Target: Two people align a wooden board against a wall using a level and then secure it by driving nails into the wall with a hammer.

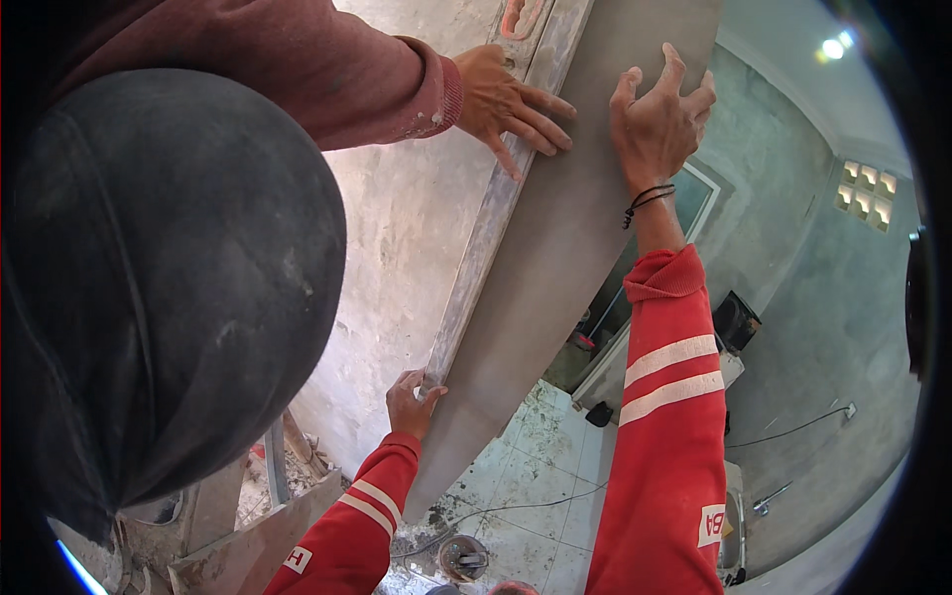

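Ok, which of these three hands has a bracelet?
Your right hand, farthest right, wears the black bracelet; none shows on your left hand or the co-worker's hand.

White tiled floor [543, 458] (dirt-spotted), bucket [447, 563], thin cable [516, 508]
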### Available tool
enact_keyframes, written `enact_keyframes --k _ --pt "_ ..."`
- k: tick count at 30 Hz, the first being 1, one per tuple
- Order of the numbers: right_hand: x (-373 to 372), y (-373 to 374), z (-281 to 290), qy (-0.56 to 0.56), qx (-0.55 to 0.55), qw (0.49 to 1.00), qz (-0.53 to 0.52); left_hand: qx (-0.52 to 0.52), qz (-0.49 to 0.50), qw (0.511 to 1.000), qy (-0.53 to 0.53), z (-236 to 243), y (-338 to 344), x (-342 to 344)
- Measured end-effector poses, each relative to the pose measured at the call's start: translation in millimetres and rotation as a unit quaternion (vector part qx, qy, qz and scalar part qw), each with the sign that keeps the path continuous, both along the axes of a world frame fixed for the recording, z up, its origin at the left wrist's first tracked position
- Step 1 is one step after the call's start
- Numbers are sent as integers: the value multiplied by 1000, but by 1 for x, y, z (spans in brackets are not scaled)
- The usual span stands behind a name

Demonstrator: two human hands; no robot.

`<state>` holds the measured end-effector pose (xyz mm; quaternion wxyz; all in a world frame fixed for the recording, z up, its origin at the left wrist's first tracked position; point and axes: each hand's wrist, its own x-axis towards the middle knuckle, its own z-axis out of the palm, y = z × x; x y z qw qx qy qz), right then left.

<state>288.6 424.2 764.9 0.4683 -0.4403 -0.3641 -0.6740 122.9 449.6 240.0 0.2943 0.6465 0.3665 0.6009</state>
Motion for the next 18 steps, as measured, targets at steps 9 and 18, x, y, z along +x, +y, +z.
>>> enact_keyframes --k 9,18 --pt "-1 0 0 15 -6 1000 1 -2 -2 1000 8 1 0 -1" --pt "-1 0 0 6 -6 1000 2 -14 -9 1000 -6 -1 1 0"
